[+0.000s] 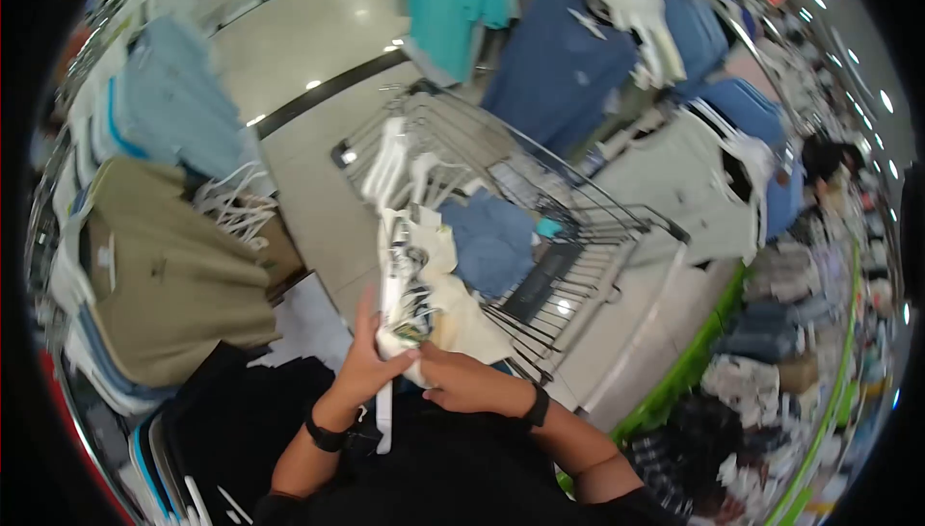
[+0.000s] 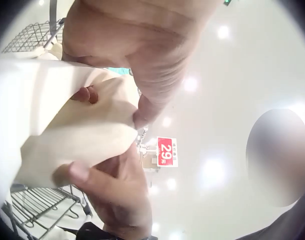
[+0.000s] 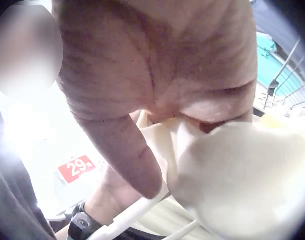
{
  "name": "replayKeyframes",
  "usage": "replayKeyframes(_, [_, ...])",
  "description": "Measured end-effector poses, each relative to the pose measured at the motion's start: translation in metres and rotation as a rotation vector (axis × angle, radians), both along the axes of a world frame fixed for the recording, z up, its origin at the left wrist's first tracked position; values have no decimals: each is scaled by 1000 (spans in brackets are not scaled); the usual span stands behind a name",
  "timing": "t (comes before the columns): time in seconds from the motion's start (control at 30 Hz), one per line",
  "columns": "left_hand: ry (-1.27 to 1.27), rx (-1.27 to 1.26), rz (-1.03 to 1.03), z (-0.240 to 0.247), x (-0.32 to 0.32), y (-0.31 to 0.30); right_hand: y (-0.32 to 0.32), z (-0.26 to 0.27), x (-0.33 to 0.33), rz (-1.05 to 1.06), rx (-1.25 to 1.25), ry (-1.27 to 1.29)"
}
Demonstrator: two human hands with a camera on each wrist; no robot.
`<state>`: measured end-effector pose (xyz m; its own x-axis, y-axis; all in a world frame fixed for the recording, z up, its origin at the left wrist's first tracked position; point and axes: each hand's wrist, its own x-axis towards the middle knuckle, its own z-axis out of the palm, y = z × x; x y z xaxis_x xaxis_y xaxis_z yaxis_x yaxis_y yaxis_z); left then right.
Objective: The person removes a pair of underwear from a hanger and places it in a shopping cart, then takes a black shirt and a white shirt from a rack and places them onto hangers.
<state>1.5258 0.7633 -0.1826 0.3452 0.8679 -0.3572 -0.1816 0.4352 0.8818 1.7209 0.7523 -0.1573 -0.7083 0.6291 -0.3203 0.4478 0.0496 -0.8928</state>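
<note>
A cream garment with a dark print point(image 1: 414, 280) hangs from both hands over the near end of a shopping cart. My left hand point(image 1: 369, 362) grips its near edge, thumb across the cloth and other fingers pointing up along the side. My right hand point(image 1: 472, 381) pinches the same cloth from the right, close to the left thumb. In the left wrist view the cream cloth point(image 2: 92, 135) stretches between the two hands. A white hanger point(image 3: 135, 212) runs below the right thumb in the right wrist view. Folds hide several fingertips.
The wire shopping cart point(image 1: 578, 218) holds a blue garment point(image 1: 489, 242) and white hangers point(image 1: 387, 165). Olive shirts point(image 1: 183, 285) hang at left, navy ones point(image 1: 559, 64) ahead, pale grey tops point(image 1: 674, 179) at right. A red price sign point(image 2: 166, 152) hangs overhead.
</note>
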Motion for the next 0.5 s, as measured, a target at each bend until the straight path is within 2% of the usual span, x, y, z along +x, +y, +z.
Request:
replayKeyframes(0.07, [29, 79, -75, 1, 5, 4, -26, -27, 2, -52, 344, 56])
replayKeyframes(0.1, [54, 113, -138, -1, 7, 6, -30, -21, 0, -42, 359, -5])
replayKeyframes(0.13, [86, 29, -177, 11, 11, 9, -34, -16, 0, -61, 350, -46])
replayKeyframes(0.23, [174, 161, -196, -3, 22, 8, -37, -1, 7, -72, 299, -107])
replayKeyframes(0.33, [299, 286, -217, 3, 25, 6, -28, -8, 34, -237, 348, 133])
replayKeyframes(0.4, [389, 434, -251, 12, 24, 6, -13, -8, 59, -445, -52, 141])
replayKeyframes(0.43, [272, 348, -233, 35, 30, 4, -9, 0, 65, -595, 13, 139])
replayKeyframes(0.47, [362, 435, -303, 41, 29, 4, -6, 9, 68, -743, 77, 138])
replayKeyframes(0.5, [454, 520, -373, 46, 28, 2, -3, 12, 66, -789, 184, 160])
